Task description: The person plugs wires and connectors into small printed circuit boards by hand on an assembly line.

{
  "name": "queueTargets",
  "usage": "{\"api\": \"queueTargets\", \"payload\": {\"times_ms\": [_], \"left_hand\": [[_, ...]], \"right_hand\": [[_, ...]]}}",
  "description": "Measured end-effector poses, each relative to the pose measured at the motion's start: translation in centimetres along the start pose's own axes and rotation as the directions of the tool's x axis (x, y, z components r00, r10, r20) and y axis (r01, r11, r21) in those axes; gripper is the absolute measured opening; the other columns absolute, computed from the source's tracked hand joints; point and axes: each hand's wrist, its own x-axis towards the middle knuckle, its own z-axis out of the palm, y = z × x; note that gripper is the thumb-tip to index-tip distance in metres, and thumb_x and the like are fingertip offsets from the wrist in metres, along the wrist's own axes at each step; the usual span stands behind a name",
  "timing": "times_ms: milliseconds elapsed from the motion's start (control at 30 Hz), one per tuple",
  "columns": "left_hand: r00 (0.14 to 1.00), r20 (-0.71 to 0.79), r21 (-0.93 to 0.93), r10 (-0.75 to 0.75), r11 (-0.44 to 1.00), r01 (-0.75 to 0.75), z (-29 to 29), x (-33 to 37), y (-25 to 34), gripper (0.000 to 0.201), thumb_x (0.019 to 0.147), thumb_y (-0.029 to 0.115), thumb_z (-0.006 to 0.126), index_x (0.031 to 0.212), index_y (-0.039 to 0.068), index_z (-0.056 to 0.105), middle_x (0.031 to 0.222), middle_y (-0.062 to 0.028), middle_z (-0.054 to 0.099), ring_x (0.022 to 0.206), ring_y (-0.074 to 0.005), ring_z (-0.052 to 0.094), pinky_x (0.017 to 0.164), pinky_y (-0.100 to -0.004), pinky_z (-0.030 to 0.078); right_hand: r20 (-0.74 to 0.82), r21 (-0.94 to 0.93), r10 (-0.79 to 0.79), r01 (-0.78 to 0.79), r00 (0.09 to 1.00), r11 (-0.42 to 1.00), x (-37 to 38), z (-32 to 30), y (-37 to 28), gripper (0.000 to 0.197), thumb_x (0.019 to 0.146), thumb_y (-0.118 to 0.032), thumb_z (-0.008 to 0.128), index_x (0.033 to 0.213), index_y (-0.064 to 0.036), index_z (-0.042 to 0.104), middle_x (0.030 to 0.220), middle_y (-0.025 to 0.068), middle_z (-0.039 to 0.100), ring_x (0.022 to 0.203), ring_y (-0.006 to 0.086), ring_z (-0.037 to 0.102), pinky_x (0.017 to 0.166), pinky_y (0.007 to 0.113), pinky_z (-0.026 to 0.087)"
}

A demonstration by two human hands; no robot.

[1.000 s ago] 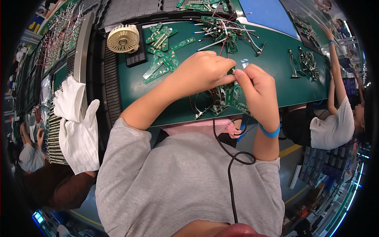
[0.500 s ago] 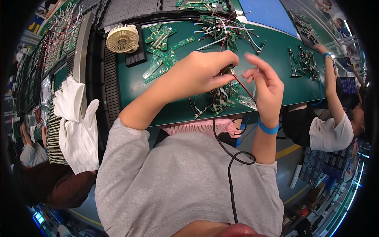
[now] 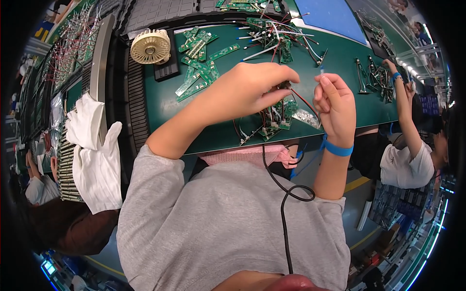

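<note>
My left hand (image 3: pixel 264 87) is closed on a wired circuit board (image 3: pixel 284 85), mostly hidden by the fingers. A red and black wire (image 3: pixel 305 102) runs from there toward my right palm. My right hand (image 3: pixel 336 104) is raised beside it, thumb and forefinger pinched round a thin white cable (image 3: pixel 322 71) with a bluish tip. Below the hands lies a cluster of green boards with wires (image 3: pixel 276 123), close to the table's front edge. Farther back is a tangled pile of wired boards (image 3: pixel 272 36).
Loose green boards (image 3: pixel 199 58) lie left of my hands, near a cream fan (image 3: pixel 150 46) on a black stand. White gloves (image 3: pixel 97 155) hang at the left. A blue sheet (image 3: pixel 330 19) covers the far right. At right, a co-worker's arm (image 3: pixel 405 97) reaches over more wired boards (image 3: pixel 374 77).
My right hand has moved slightly right, and its spread, blurred fingers have closed into a pinch on the white cable. My left hand has stayed nearly still.
</note>
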Motion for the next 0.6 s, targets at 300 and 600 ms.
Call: {"api": "queueTargets", "payload": {"times_ms": [300, 600], "left_hand": [[0.895, 0.187, -0.765, -0.405, 0.512, 0.392, 0.1, 0.3, -1.2, 0.017, 0.083, 0.006, 0.056, 0.096, -0.002, 0.049, 0.082, -0.0084, 0.059, 0.072, -0.0149, 0.063, 0.061, -0.0227, 0.048], [0.9, 0.233, -0.823, -0.368, 0.418, 0.384, 0.6, 0.4, -1.4, 0.017, 0.083, 0.004, 0.055, 0.097, -0.002, 0.046, 0.086, -0.0096, 0.058, 0.075, -0.0166, 0.063, 0.061, -0.0219, 0.048]], "right_hand": [[0.269, -0.348, 0.077, 0.022, 0.96, 0.937, -0.6, 1.0, -1.0, 0.016, 0.087, -0.008, 0.049, 0.079, 0.0042, 0.056, 0.091, 0.0035, 0.05, 0.075, 0.0091, 0.048, 0.072, 0.023, 0.039], [0.252, -0.289, 0.036, 0.039, 0.967, 0.957, -1.2, 2.2, -0.8, 0.017, 0.087, -0.005, 0.047, 0.078, 0.006, 0.056, 0.092, 0.0053, 0.05, 0.071, 0.0092, 0.049, 0.065, 0.02, 0.04]]}}
